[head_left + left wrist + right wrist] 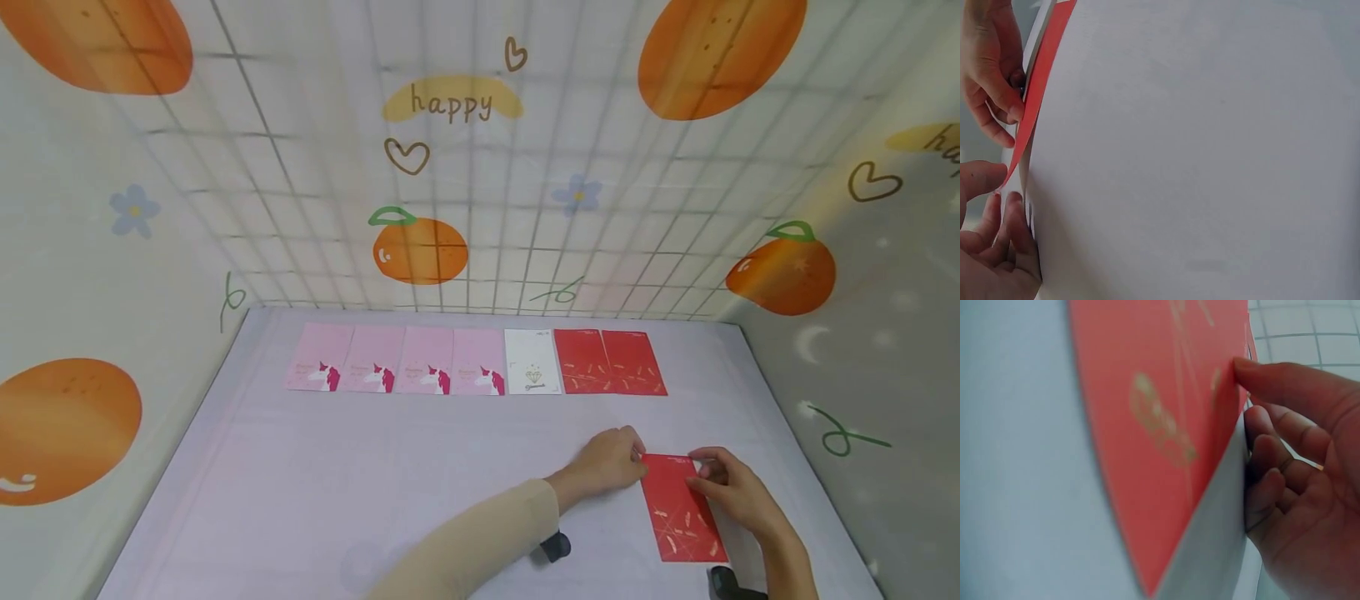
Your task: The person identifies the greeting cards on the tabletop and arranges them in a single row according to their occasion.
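Note:
A red card (pixel 681 512) with gold feather-like marks is held between both hands at the right front of the table. My left hand (pixel 611 458) pinches its upper left corner, thumb on the near side in the left wrist view. At the upper right edge, my right hand (pixel 738 487) grips the card between thumb and fingers. The right wrist view shows the thumb (pixel 1272 375) pressing on the red face, with the other fingers curled behind the edge. The card's far end tapers close to the white tabletop (pixel 1016 456).
Along the table's back lies a row: several pink unicorn cards (pixel 322 358), a white card with a diamond drawing (pixel 533 362), and two red cards (pixel 633 363) slightly overlapping. A patterned curtain (pixel 480 192) over a wire grid rises behind. Dark wrist devices (pixel 557 547) sit under the forearms.

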### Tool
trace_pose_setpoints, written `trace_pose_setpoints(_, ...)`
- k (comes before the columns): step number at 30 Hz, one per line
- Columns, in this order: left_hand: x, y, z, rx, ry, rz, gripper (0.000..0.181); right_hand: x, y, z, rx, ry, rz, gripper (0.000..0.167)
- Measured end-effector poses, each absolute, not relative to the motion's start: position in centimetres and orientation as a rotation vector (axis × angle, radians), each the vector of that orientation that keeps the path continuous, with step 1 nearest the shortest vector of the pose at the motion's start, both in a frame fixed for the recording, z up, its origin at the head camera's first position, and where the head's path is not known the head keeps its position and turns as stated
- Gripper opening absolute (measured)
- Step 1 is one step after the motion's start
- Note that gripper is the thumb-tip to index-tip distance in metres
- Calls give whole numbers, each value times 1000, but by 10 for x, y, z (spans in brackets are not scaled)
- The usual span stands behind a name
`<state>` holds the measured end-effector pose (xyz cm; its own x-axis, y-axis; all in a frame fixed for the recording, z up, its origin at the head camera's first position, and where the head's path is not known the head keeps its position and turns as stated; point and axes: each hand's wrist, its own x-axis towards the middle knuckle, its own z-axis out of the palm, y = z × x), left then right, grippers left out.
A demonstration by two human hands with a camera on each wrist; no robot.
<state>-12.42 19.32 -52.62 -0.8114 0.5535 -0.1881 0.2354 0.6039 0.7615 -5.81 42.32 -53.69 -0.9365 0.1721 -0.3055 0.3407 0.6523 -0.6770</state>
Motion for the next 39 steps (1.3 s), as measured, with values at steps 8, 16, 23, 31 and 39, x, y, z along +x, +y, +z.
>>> trace_pose_setpoints(8, -121, 197, -519, 394, 2280, 1288, 18, -58, 421, -537, 397, 2664, -1158, 60)
trace_pose_setpoints(16, -118, 201, -520, 351, 2251, 1318, 21, -58, 418, -535, 412, 2638, -1180, 61)
trace_pose_setpoints(23, -117, 202, -522, 358, 2249, 1300, 20, -59, 417, -537, 415, 2625, -1195, 61)
trace_pose_setpoints(31, -118, 201, -520, 365, 2221, 1319, 19, -60, 417, -534, 428, 2658, -1194, 53)
trace_pose_setpoints(39, -123, 194, -516, 218, 1982, 1498, 18, -64, 417, -527, 441, 2638, -1221, 42)
